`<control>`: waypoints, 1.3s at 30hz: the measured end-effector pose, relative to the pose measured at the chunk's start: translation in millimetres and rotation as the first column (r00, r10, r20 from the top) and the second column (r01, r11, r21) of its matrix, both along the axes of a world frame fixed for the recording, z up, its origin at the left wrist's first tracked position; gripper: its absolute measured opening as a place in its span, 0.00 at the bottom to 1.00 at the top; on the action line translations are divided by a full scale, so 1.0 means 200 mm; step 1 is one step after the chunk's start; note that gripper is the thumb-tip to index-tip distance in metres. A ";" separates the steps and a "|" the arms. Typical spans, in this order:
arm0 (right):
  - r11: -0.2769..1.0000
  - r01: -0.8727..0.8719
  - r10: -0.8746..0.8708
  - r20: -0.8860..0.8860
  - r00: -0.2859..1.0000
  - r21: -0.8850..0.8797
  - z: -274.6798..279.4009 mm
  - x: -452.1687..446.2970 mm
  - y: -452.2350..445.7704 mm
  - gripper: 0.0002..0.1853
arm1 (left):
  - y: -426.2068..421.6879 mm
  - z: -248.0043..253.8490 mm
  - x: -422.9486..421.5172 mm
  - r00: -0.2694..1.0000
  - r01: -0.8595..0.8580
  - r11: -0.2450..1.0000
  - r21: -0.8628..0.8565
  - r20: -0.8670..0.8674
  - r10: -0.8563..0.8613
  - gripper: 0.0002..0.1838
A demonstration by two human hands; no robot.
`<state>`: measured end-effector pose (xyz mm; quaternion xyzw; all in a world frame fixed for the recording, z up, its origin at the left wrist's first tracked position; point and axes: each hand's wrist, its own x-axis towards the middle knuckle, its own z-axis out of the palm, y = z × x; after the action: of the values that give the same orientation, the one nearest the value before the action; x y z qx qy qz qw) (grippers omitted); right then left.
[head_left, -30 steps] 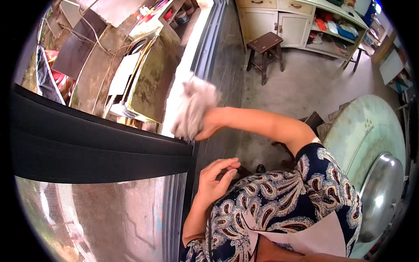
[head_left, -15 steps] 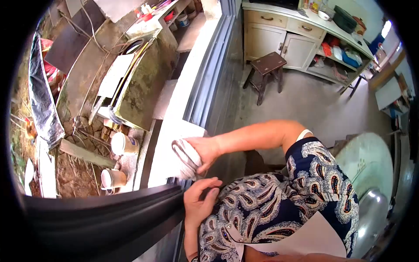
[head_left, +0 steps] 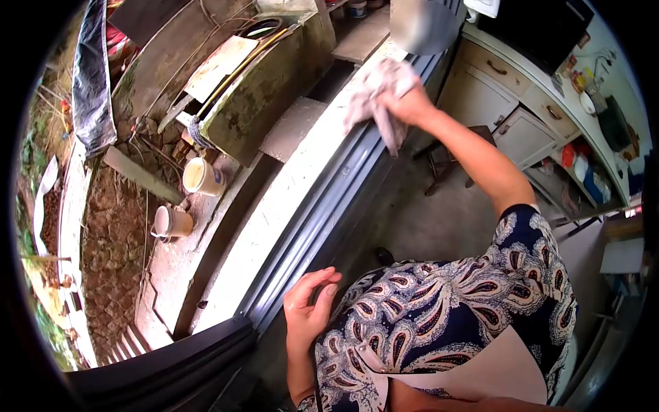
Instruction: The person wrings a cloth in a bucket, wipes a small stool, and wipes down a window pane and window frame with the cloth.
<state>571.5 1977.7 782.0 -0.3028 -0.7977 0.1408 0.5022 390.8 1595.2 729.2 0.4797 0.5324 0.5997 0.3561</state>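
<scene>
My right hand (head_left: pixel 410 106) is wrapped round a crumpled greyish-pink cloth (head_left: pixel 379 98), which lies over the far part of the white sill (head_left: pixel 274 209) and hangs across the grey metal window track (head_left: pixel 319 213). Near my body, beside the near end of the track, my left hand (head_left: pixel 310 302) is raised with its fingers loosely curved and the thumb apart. Nothing shows in it.
A dark window frame (head_left: pixel 171 360) crosses the bottom left. Outside stand two buckets (head_left: pixel 204 177) and a mossy concrete block (head_left: pixel 261 103). To the right are a dark stool (head_left: pixel 453 161) and a white cabinet (head_left: pixel 480 93).
My right hand and the cloth have moved away along the sill to its far part. The view has shifted, showing more of the track. My left hand stays near my body.
</scene>
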 end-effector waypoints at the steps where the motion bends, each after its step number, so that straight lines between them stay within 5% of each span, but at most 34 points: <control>1: 0.961 -0.276 0.273 -0.121 0.954 -0.011 0.09 0.03 0.00 0.12 | -0.03 -0.03 0.00 0.999 -0.021 0.999 -0.027 0.028 0.021 0.13; 2: 0.958 -0.283 0.283 -0.275 0.919 0.039 0.17 0.04 -0.02 0.11 | -0.03 -0.05 -0.01 0.998 -0.035 0.998 -0.052 0.056 0.038 0.13; 5: 0.984 -0.176 0.181 -0.270 0.946 0.042 0.40 0.17 -0.17 0.16 | -0.04 -0.06 -0.03 0.979 -0.009 0.994 -0.109 0.202 0.031 0.13; 6: 0.983 -0.042 0.091 -0.277 0.956 0.178 0.42 0.21 -0.17 0.18 | -0.03 -0.06 -0.04 0.981 0.023 0.993 -0.119 0.193 0.000 0.13; 9: 0.867 -0.481 0.387 -0.784 0.486 0.130 0.59 0.34 -0.25 0.25 | 0.04 -0.08 -0.04 0.996 0.072 0.991 -0.117 0.052 -0.066 0.14; 11: 0.769 -0.569 0.563 -0.731 0.386 0.292 0.61 0.42 -0.31 0.28 | 0.09 -0.11 -0.03 0.990 0.132 0.987 -0.097 0.057 -0.127 0.15; 14: 0.986 0.025 0.113 -0.773 0.625 0.165 0.61 0.52 -0.27 0.33 | 0.14 -0.14 -0.04 0.979 0.199 0.976 -0.091 0.059 -0.194 0.14; 16: 0.993 -0.114 0.080 -0.854 0.515 0.025 0.66 0.58 -0.36 0.33 | 0.15 -0.16 -0.05 0.973 0.232 0.970 -0.072 0.029 -0.230 0.14; 21: 0.973 -0.215 0.072 -0.776 0.626 -0.084 0.27 0.90 -0.17 0.27 | 0.16 -0.21 -0.06 0.977 0.215 0.972 -0.096 0.038 -0.212 0.14; 23: 0.957 0.028 -0.204 -0.603 0.771 -0.287 0.19 0.86 -0.13 0.22 | 0.16 -0.16 -0.05 0.980 0.201 0.974 -0.108 0.029 -0.199 0.14; 25: 0.933 0.056 -0.248 -0.522 0.816 -0.355 0.06 0.83 0.03 0.19 | 0.20 -0.11 -0.06 0.987 0.161 0.979 -0.122 0.021 -0.160 0.14; 28: 0.922 0.387 -0.387 -0.094 0.917 -0.021 0.07 0.78 0.09 0.20 | 0.10 -0.04 -0.07 0.996 0.085 0.984 -0.158 0.048 -0.079 0.14; 32: 0.954 0.292 -0.263 0.265 0.928 -0.074 -0.07 0.74 0.31 0.27 | 0.08 0.02 -0.02 0.993 0.060 0.981 -0.183 0.114 -0.040 0.14; 34: 0.953 0.270 -0.193 0.414 0.890 -0.136 -0.23 0.70 0.58 0.29 | 0.32 -0.08 0.05 0.994 0.065 0.979 -0.194 0.102 -0.046 0.15; 35: 0.960 0.252 -0.264 0.701 0.663 0.122 -0.10 0.64 0.61 0.35 | 0.40 -0.10 0.08 0.993 0.071 0.979 -0.193 0.101 -0.052 0.15; 37: 0.938 0.242 -0.344 0.766 0.544 0.249 -0.07 0.60 0.68 0.40 | 0.49 -0.10 0.10 0.995 0.091 0.973 -0.212 0.068 -0.078 0.15; 39: 0.955 0.220 -0.283 0.825 0.490 0.197 0.04 0.56 0.65 0.42 | 0.58 -0.06 0.14 0.996 0.090 0.969 -0.232 0.038 -0.084 0.15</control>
<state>683.3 2108.3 790.7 -0.4293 -0.8912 -0.1239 0.0779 419.6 1710.9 717.0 0.4490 0.5725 0.5235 0.4434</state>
